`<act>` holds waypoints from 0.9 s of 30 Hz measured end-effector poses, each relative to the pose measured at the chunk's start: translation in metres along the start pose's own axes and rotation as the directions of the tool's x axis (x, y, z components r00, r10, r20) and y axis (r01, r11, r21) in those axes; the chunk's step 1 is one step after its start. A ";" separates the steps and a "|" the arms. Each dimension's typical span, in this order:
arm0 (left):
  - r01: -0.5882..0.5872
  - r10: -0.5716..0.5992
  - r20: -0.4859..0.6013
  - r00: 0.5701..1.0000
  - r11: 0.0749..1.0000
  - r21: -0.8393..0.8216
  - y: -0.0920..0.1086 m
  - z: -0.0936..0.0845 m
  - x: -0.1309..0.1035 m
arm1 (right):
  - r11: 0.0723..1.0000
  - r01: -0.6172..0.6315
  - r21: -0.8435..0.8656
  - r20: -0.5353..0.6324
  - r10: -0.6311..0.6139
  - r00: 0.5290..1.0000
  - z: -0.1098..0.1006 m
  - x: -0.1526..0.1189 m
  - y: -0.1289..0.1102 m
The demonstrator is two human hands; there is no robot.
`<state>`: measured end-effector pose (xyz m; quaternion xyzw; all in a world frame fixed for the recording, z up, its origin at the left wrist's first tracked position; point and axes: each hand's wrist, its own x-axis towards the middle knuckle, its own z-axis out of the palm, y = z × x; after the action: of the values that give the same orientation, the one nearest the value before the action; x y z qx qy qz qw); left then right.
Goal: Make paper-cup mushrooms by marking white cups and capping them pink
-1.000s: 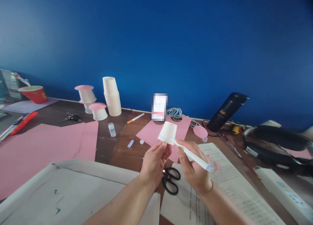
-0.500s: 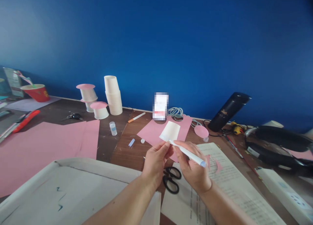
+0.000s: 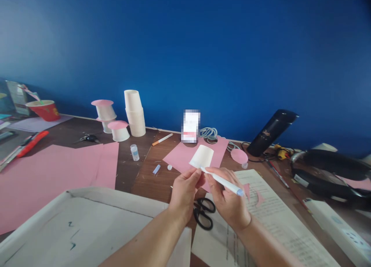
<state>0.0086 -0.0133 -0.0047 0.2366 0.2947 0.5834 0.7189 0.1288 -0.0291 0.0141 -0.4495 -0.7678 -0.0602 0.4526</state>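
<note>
A white paper cup [image 3: 203,156] is tilted above a pink sheet [image 3: 179,154], its rim toward me. My left hand [image 3: 185,187] pinches the cup's rim between thumb and fingers. In my right hand [image 3: 230,201] is a white pen [image 3: 224,182] with a light blue end, its tip against the cup's rim near my left thumb. Black-handled scissors [image 3: 203,213] lie between my wrists, their blades hidden. A small white cap [image 3: 169,167] and a pale blue piece [image 3: 156,169] rest left of the cup.
Stacked white cups [image 3: 136,120] stand at the back left beside cups topped with pink discs [image 3: 118,124]. A phone [image 3: 190,126] leans at the wall. Right are a black flask [image 3: 271,133], headphones [image 3: 324,178], a power strip [image 3: 337,228] and printed paper [image 3: 269,209].
The pen's light blue end has dipped slightly toward the upper left while its tip stays at the cup rim. Both hands keep their holds, and the view has shifted very slightly.
</note>
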 end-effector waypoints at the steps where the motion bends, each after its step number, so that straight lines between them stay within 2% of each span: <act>1: 0.001 -0.001 0.000 1.000 1.000 0.001 0.000 0.000 0.000 | 1.000 -0.001 0.001 0.000 0.001 1.000 0.000 0.000 0.000; 5: 0.026 -0.026 -0.004 1.000 0.999 -0.027 0.002 -0.001 -0.001 | 1.000 0.002 0.001 -0.002 -0.002 1.000 -0.002 0.001 -0.002; 10: 0.110 -0.123 -0.102 0.987 0.987 -0.120 0.007 0.001 -0.002 | 0.996 -0.066 0.052 -0.106 0.072 0.992 -0.004 0.002 0.000; 12: 0.127 -0.141 -0.119 0.983 0.985 -0.121 0.008 0.002 -0.002 | 0.994 -0.091 0.065 -0.112 0.098 0.989 -0.004 0.002 0.002; 21: 0.091 -0.095 -0.049 0.994 0.992 -0.082 0.008 0.002 -0.003 | 0.998 -0.054 0.024 -0.069 0.056 0.996 -0.001 0.000 0.001; 27: 0.094 -0.098 -0.054 0.994 0.993 -0.074 0.008 0.001 -0.002 | 0.999 -0.040 -0.014 -0.080 0.039 0.996 -0.003 0.001 -0.001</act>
<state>0.0036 -0.0131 0.0022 0.1791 0.3053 0.5649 0.7453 0.1297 -0.0309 0.0168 -0.4655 -0.7396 -0.0751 0.4802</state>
